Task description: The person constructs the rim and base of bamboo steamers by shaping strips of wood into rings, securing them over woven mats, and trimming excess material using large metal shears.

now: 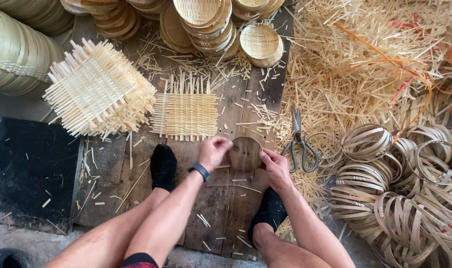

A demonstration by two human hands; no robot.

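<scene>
My left hand and my right hand grip a round wooden disc with a thin bamboo ring around it, one hand on each side, low over the wooden boards. A black band sits on my left wrist. A flat square woven bamboo mat lies just beyond the disc. My feet in black socks rest on the boards to either side.
A tall stack of woven mats stands at the left. Scissors lie right of the disc. Piles of bamboo rings fill the right, finished round baskets the back, loose bamboo strips the upper right.
</scene>
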